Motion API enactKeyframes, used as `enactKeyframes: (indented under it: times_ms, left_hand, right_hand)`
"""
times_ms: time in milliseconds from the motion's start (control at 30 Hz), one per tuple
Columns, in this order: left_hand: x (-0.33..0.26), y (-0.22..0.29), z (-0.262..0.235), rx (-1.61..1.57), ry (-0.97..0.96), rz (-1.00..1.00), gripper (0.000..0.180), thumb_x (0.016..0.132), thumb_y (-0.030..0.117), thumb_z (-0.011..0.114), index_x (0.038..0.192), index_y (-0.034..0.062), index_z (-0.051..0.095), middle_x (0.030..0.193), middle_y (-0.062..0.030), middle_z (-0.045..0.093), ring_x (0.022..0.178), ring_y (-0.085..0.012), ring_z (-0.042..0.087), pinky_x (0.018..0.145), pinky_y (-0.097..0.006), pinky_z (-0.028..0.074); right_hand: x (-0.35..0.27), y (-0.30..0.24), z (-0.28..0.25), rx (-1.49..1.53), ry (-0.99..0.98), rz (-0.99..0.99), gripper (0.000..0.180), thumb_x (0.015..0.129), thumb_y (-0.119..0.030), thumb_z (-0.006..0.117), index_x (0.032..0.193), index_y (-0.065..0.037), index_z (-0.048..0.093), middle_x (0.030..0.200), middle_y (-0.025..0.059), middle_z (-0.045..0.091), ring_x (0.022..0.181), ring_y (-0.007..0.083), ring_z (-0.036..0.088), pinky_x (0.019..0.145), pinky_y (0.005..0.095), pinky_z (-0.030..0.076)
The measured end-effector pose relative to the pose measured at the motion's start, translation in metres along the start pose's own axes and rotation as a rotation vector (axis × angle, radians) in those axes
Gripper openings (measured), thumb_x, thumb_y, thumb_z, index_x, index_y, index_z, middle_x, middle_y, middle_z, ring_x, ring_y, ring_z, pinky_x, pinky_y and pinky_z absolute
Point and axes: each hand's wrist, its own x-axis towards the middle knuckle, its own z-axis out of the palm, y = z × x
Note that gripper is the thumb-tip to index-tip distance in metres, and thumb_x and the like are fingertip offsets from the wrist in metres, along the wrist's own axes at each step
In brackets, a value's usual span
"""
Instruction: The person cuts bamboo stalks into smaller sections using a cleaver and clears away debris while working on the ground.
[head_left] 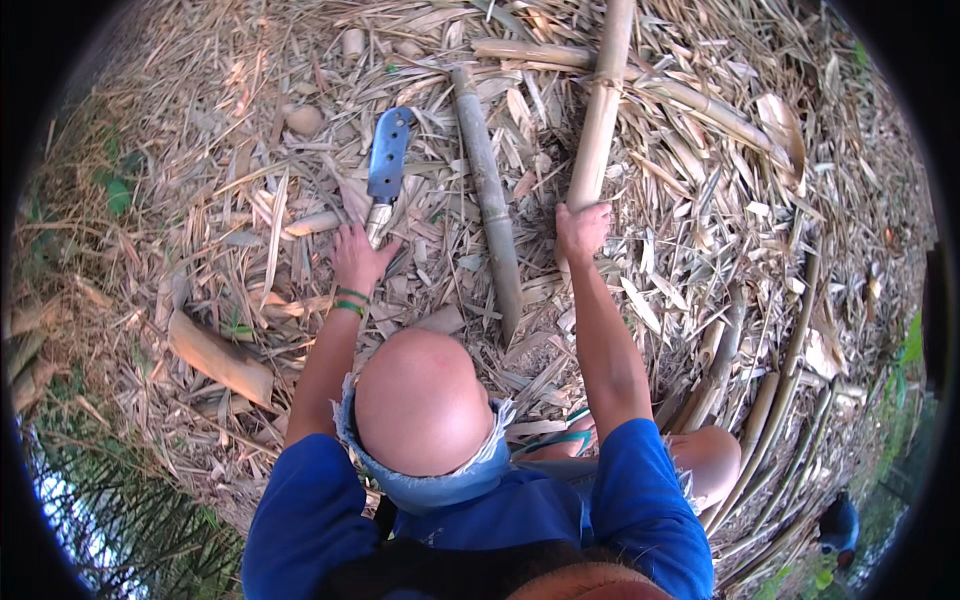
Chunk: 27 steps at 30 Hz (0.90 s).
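Bamboo pole (598, 125), at upper right, is seemingly being positioned, the right hand (583, 232) wrapped around its lower end, while the left hand (362, 260), fingers splayed at the cleaver's (389, 155) handle (379, 215), would need closing to lift it.

Cleaver (386, 162): broad, dark bluish blade, pierced by several holes; pale handle fitted.
Cleaver pose: laid on dry litter (245, 165), blade pointed away, handle end framed by the spread left hand (361, 262); whether it is touched cannot be told.
Bamboo pole (597, 120): pale tan, ringed by a node, gripped near its lower end by the right hand (584, 232), slanted slightly rightward, far end cut off by the view's edge.
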Motion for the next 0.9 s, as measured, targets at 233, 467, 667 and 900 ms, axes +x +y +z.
enactKeyframes:
  times_ms: [233, 467, 667, 900]
  left_hand:
    - [0.015, -0.010, 0.004, -0.097, -0.157, 0.104, 0.054, 0.081, 0.049, 0.078, 0.097, -0.0016, 0.067, 0.101, -0.0226, 0.070, 0.102, -0.0392, 0.065, 0.097, -0.052, 0.044]
    - [-0.002, 0.038, -0.073, -0.653, -0.120, -0.037, 0.047, 0.079, 0.043, 0.084, 0.082, -0.0009, 0.069, 0.067, -0.0175, 0.066, 0.064, -0.0374, 0.064, 0.064, -0.046, 0.049]
    - [-0.001, 0.113, -0.098, -0.935, 0.084, 0.506, 0.044, 0.090, 0.035, 0.068, 0.114, -0.0015, 0.064, 0.105, -0.0221, 0.065, 0.094, -0.0382, 0.064, 0.085, -0.047, 0.049]
    - [-0.047, 0.166, -0.037, -0.787, -0.562, -0.214, 0.077, 0.081, 0.066, 0.075, 0.111, -0.0049, 0.064, 0.099, -0.0199, 0.072, 0.086, -0.0343, 0.070, 0.080, -0.043, 0.054]
  right_hand:
    - [-0.031, -0.028, -0.027, 0.094, 0.451, -0.319, 0.086, 0.087, -0.050, 0.074, 0.140, 0.009, 0.042, 0.139, 0.0322, 0.034, 0.127, 0.0452, 0.044, 0.106, 0.0555, 0.041]
    - [-0.143, -0.109, -0.068, 0.706, -0.720, -0.268, 0.069, 0.095, -0.052, 0.067, 0.129, 0.008, 0.063, 0.114, 0.0271, 0.070, 0.109, 0.0343, 0.067, 0.098, 0.0403, 0.052]
    - [-0.159, -0.130, -0.061, 0.953, -0.746, -0.181, 0.041, 0.092, -0.025, 0.074, 0.119, 0.002, 0.059, 0.103, 0.0135, 0.070, 0.090, 0.0205, 0.067, 0.083, 0.0356, 0.055]
    - [-0.064, -0.058, -0.138, 0.877, -0.341, -0.098, 0.034, 0.094, -0.024, 0.072, 0.118, -0.003, 0.059, 0.091, 0.0107, 0.070, 0.079, 0.0182, 0.068, 0.075, 0.0368, 0.058]
